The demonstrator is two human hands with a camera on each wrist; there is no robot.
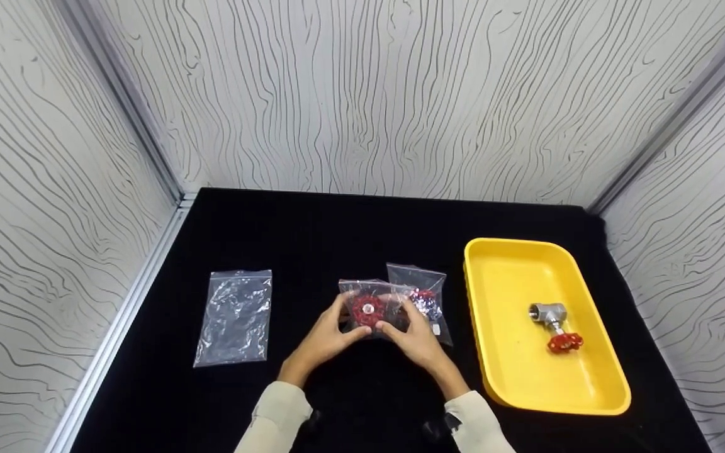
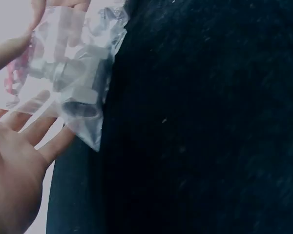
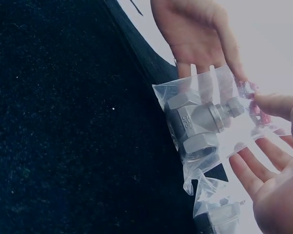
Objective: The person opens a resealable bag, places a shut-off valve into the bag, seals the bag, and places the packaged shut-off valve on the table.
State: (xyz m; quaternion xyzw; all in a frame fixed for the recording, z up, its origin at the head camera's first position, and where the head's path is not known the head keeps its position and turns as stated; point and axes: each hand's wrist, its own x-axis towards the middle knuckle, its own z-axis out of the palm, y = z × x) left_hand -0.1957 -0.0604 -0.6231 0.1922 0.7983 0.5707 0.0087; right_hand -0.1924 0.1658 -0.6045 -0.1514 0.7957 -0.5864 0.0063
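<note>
A gate valve with a red handwheel (image 1: 367, 309) sits inside a clear zip bag, raised between both hands. My left hand (image 1: 328, 335) grips it from the left, thumb at the wheel's lower edge and fingers behind the bag. From the other side my right hand (image 1: 418, 340) holds it the same way, the thumb tips close together. In the right wrist view the valve's steel body (image 3: 188, 122) hangs below the wheel, with its hexagonal ends showing through the plastic. The left wrist view shows the bag's pointed corner (image 2: 94, 139) beneath the left fingers.
Just behind the right hand lies another bagged valve (image 1: 424, 303). A flat zip bag (image 1: 234, 321) lies to the left on the black cloth (image 1: 312, 239). At right, a yellow tray (image 1: 507, 377) holds an unbagged valve (image 1: 551, 314) with a red wheel. Patterned walls (image 1: 362, 94) enclose the table.
</note>
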